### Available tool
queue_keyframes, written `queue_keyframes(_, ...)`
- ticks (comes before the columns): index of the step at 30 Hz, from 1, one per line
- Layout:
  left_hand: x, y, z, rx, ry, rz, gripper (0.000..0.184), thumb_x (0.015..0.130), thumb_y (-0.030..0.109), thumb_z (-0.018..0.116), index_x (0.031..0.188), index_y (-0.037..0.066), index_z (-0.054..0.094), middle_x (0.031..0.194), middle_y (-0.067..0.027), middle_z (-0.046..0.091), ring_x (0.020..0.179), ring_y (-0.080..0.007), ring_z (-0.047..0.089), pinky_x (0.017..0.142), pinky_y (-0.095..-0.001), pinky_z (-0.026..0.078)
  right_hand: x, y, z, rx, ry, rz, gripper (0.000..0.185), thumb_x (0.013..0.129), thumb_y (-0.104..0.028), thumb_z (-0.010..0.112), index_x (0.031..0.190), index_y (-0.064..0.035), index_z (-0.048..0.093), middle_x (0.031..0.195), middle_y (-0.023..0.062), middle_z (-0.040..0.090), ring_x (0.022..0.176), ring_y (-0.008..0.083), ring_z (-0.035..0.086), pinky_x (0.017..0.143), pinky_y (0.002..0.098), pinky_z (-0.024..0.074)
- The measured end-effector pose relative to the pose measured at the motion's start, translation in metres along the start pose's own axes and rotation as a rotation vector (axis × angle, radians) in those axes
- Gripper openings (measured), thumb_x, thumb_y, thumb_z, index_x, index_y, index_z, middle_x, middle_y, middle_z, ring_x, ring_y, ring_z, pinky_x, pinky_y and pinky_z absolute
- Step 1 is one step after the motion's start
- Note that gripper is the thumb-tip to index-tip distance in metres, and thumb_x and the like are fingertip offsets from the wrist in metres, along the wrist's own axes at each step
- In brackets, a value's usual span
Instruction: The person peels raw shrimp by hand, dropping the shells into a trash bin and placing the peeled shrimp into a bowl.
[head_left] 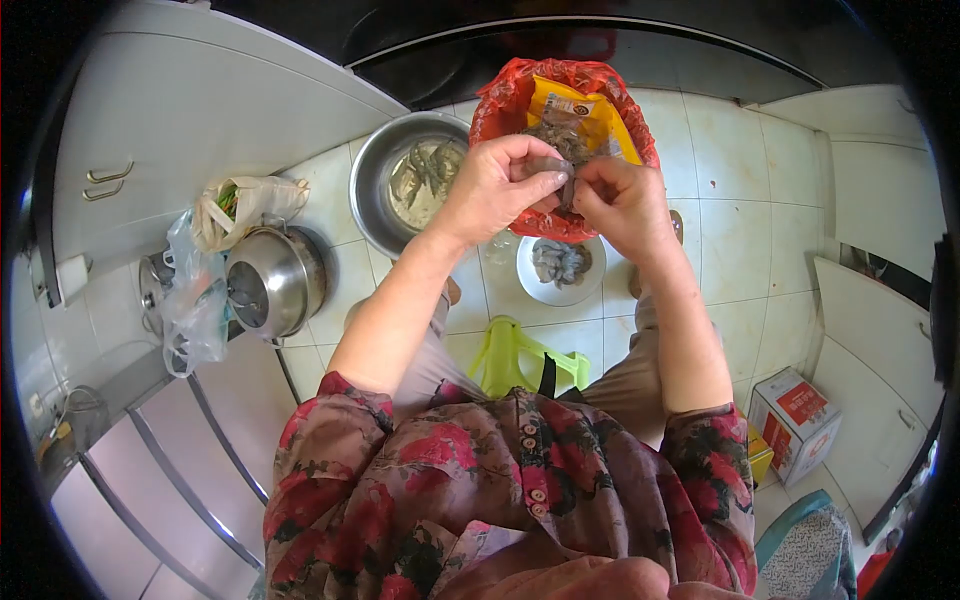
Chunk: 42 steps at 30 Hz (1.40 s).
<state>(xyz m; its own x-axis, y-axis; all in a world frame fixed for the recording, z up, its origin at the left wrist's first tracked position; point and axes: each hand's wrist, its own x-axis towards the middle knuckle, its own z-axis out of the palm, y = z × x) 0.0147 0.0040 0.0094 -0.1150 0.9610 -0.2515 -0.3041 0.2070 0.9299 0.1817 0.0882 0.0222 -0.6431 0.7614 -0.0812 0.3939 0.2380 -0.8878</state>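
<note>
Above the red bag-lined bin [482, 122], my left hand [492, 190] pinches a grey shrimp [552, 165] between thumb and fingers. My right hand [628, 205] is closed at the other side of the same shrimp, its thumb and fingertips pressed together on it. Shrimp shells and heads [566, 140] lie in the bin below, next to a yellow packet [615, 128]. Just under the hands, peeled shrimp [560, 263] rest in a white bowl [530, 285]. A steel basin [372, 195] to the left holds several whole shrimp [430, 172].
A lime-green plastic stool [500, 355] stands between my legs. At the left are a steel pot [300, 270], a clear plastic bag [195, 310] and a bag of greens [270, 200]. A cardboard box [795, 425] sits by the right cabinets, on the tiled floor [735, 235].
</note>
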Motion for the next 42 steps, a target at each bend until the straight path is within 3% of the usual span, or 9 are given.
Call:
queue_keyframes(2, -0.001, 0.003, -0.004, -0.004, -0.033, -0.029, 0.021, 0.087, 0.002, 0.065, 0.107, -0.001, 0.06, 0.09, -0.0039, 0.066, 0.077, -0.0096, 0.065, 0.069, -0.0233, 0.055, 0.0, 0.004, -0.001, 0.238, -0.09, 0.094, 0.01, 0.077, -0.008, 0.063, 0.079, 0.002, 0.065, 0.06, 0.0059, 0.061, 0.055, 0.0068, 0.055, 0.052, 0.0256, 0.0461)
queue_keyframes(5, -0.002, 0.01, -0.005, -0.028, -0.09, -0.069, 0.017, 0.089, 0.002, 0.063, 0.105, -0.001, 0.061, 0.087, -0.0038, 0.066, 0.074, -0.0105, 0.065, 0.068, -0.0236, 0.056, 0.0, 0.0, -0.006, 0.328, -0.139, 0.127, 0.01, 0.078, -0.007, 0.063, 0.078, 0.0024, 0.065, 0.06, 0.0028, 0.06, 0.057, 0.0046, 0.054, 0.051, 0.0247, 0.0447)
queue_keyframes(10, -0.001, 0.01, -0.002, -0.078, -0.113, -0.085, 0.013, 0.089, 0.001, 0.063, 0.101, -0.001, 0.061, 0.085, -0.0043, 0.066, 0.072, -0.0104, 0.065, 0.068, -0.0237, 0.057, -0.002, -0.005, -0.002, 0.148, -0.108, 0.065, 0.011, 0.078, -0.008, 0.063, 0.079, 0.0025, 0.066, 0.061, 0.0035, 0.061, 0.057, 0.0049, 0.054, 0.052, 0.0248, 0.0455)
queue_keyframes(15, -0.001, 0.005, -0.004, 0.235, -0.055, 0.007, 0.013, 0.088, -0.001, 0.063, 0.101, -0.002, 0.061, 0.087, -0.0036, 0.066, 0.076, -0.0103, 0.065, 0.069, -0.0231, 0.056, 0.0, -0.001, -0.001, 0.11, -0.117, 0.047, 0.011, 0.079, -0.007, 0.062, 0.079, 0.0029, 0.066, 0.063, 0.0029, 0.062, 0.058, 0.0049, 0.055, 0.053, 0.0239, 0.0463)
queue_keyframes(17, -0.001, 0.005, -0.003, 0.25, -0.049, 0.041, 0.013, 0.087, -0.001, 0.063, 0.1, -0.002, 0.062, 0.087, -0.003, 0.066, 0.077, -0.0099, 0.065, 0.07, -0.0225, 0.055, 0.002, 0.0, -0.002, 0.384, -0.159, 0.177, 0.011, 0.08, -0.006, 0.061, 0.079, 0.0035, 0.066, 0.065, 0.0026, 0.063, 0.058, 0.005, 0.056, 0.052, 0.0225, 0.0462)
queue_keyframes(22, -0.007, 0.015, 0.004, 0.409, 0.021, 0.128, 0.013, 0.084, 0.0, 0.067, 0.097, 0.001, 0.065, 0.087, -0.0015, 0.067, 0.08, -0.0081, 0.064, 0.07, -0.0218, 0.053, 0.005, -0.002, -0.006, 0.483, -0.2, 0.219, 0.011, 0.081, -0.005, 0.059, 0.078, 0.003, 0.065, 0.066, 0.002, 0.063, 0.056, 0.0047, 0.056, 0.05, 0.0209, 0.0461)
queue_keyframes(28, -0.009, 0.018, 0.008, 0.61, 0.121, 0.433, 0.015, 0.075, 0.001, 0.072, 0.089, 0.003, 0.067, 0.085, -0.0066, 0.067, 0.078, -0.0166, 0.066, 0.071, -0.027, 0.051, 0.006, -0.006, -0.004, 0.574, -0.171, 0.313, 0.009, 0.082, -0.004, 0.058, 0.077, 0.0003, 0.064, 0.063, 0.0016, 0.062, 0.052, 0.0047, 0.054, 0.047, 0.02, 0.0442)
queue_keyframes(35, -0.01, 0.018, 0.004, 0.569, 0.025, 0.511, 0.018, 0.072, -0.002, 0.072, 0.088, 0.004, 0.067, 0.087, -0.0073, 0.067, 0.081, -0.0179, 0.066, 0.072, -0.0278, 0.051, 0.009, -0.004, -0.011, 0.759, -0.268, 0.453, 0.007, 0.083, -0.007, 0.06, 0.08, -0.0021, 0.063, 0.062, 0.0039, 0.063, 0.047, 0.008, 0.055, 0.043, 0.0205, 0.0426)
queue_keyframes(42, -0.012, 0.026, -0.001, 0.709, -0.105, 0.44, 0.017, 0.073, 0.001, 0.071, 0.089, 0.004, 0.067, 0.086, -0.0071, 0.067, 0.08, -0.0192, 0.066, 0.07, -0.0282, 0.052, 0.004, -0.007, -0.02, 0.626, -0.377, 0.337, 0.011, 0.087, -0.009, 0.06, 0.088, 0.0006, 0.064, 0.068, 0.0058, 0.066, 0.052, 0.0083, 0.06, 0.043, 0.0203, 0.043)
